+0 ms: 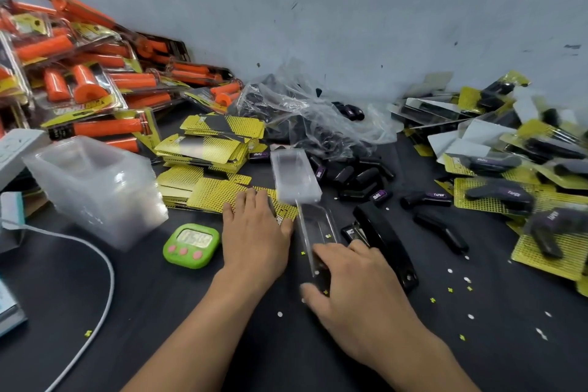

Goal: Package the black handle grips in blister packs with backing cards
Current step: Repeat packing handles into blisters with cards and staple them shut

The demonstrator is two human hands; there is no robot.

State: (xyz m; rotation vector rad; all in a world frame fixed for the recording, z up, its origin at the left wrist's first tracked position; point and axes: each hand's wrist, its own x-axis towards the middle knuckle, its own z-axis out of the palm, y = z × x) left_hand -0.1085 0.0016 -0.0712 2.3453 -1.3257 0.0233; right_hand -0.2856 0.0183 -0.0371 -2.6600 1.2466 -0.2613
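Fingers of the right hand [356,283] pin an open clear blister pack [305,200] flat so it stays put, while the left hand [254,232] lies spread, holding nothing, on a yellow backing card [216,197]; loose black grips [356,178] wait just beyond

Green digital timer [191,246] on black tabletop [191,344], display facing up. White cable [101,289] curves along L side. Black stapler [386,237] lies R of centre. Packaged orange grips [79,73] piled far L against grey wall [318,9].
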